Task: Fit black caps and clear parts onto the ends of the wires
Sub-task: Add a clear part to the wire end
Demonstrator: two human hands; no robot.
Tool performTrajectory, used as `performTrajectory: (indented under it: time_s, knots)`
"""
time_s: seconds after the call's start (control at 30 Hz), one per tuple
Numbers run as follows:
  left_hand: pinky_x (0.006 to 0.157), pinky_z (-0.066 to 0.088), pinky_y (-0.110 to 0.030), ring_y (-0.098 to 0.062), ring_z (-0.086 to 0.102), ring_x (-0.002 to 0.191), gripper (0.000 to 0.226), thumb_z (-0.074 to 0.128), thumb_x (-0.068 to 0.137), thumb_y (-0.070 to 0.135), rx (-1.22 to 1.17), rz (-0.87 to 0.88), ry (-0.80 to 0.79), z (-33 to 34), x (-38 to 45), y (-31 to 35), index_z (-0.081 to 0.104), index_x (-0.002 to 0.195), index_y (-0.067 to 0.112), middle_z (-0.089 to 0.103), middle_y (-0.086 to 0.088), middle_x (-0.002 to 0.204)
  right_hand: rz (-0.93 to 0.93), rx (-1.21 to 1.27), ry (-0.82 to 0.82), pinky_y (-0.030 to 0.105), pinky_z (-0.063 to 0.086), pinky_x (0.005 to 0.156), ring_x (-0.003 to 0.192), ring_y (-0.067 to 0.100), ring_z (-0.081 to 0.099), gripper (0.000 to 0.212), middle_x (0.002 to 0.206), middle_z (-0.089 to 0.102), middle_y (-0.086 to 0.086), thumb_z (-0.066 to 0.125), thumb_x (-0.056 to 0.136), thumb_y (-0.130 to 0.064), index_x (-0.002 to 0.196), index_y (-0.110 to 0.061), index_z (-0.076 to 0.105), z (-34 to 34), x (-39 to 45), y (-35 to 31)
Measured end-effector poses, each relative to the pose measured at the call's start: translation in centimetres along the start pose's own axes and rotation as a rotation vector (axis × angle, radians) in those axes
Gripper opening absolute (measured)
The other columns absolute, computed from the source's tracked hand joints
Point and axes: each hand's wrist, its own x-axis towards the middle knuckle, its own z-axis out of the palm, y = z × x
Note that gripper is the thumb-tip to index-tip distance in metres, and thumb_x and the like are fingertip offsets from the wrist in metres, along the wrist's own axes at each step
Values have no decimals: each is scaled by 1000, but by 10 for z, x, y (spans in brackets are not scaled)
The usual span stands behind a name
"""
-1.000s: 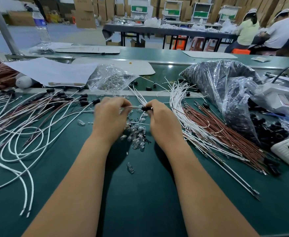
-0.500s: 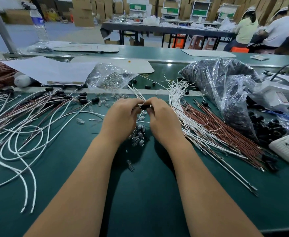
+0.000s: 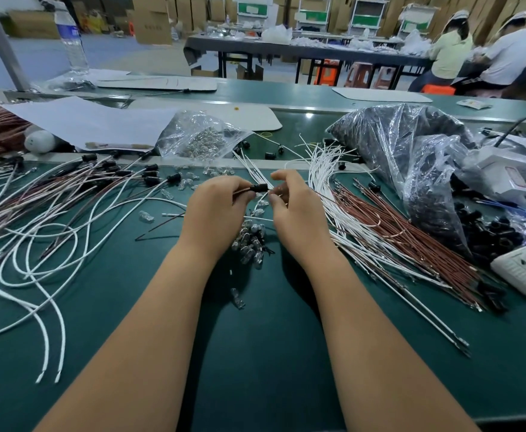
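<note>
Mid-bench, a worker's left hand (image 3: 215, 210) pinches a wire's black cap (image 3: 259, 187) while the right hand (image 3: 289, 207) presses in something unseen; misalignment could bend the wire's end.

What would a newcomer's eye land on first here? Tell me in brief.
Both bare hands, left hand and right hand, meet mid-bench, pinching a black cap on a wire end. White wires loop across the green mat at the left, brown wires fan out at the right, and a crumpled bag of black caps bulges behind them.
</note>
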Motion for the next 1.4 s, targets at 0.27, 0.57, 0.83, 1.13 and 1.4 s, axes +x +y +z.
performTrajectory:
  time_s: [0.27,0.57,0.83,1.13,1.4]
  knots:
    - [61,43,-27,-16,57,64,11,65,88,8,-112,-100,-5,-3,-1,-6,73,95,8,69,-5,77,118,155,57,23,50,72,74,6,58,13,78,62,-11,56,90,-8,91,-20,64,-2,3,-2]
    - [52,33,-13,-1,46,51,7,67,87,11,-150,-100,-42,-2,-1,-7,73,87,13,61,9,63,157,281,118,42,55,82,81,24,66,10,78,66,1,62,90,-5,86,-14,65,-5,5,-5]
    - [50,31,-15,-3,43,49,12,63,89,11,-167,-76,-156,0,-4,-5,69,79,13,59,6,60,125,259,108,43,54,80,78,24,65,15,76,64,0,60,90,-1,84,-15,63,-5,5,-4]
    - [56,43,-29,-21,53,56,15,55,94,9,-294,-148,-231,1,-4,-7,61,84,18,69,6,68,72,248,93,34,55,74,69,14,62,10,72,65,-3,63,87,-1,86,-10,68,-4,3,-3]
    - [67,49,-34,-13,56,64,12,54,95,7,-426,-200,-225,-4,-4,-4,61,86,11,68,-5,75,57,223,184,23,51,71,70,8,58,12,74,61,-7,66,87,-5,85,-16,63,-1,2,-6]
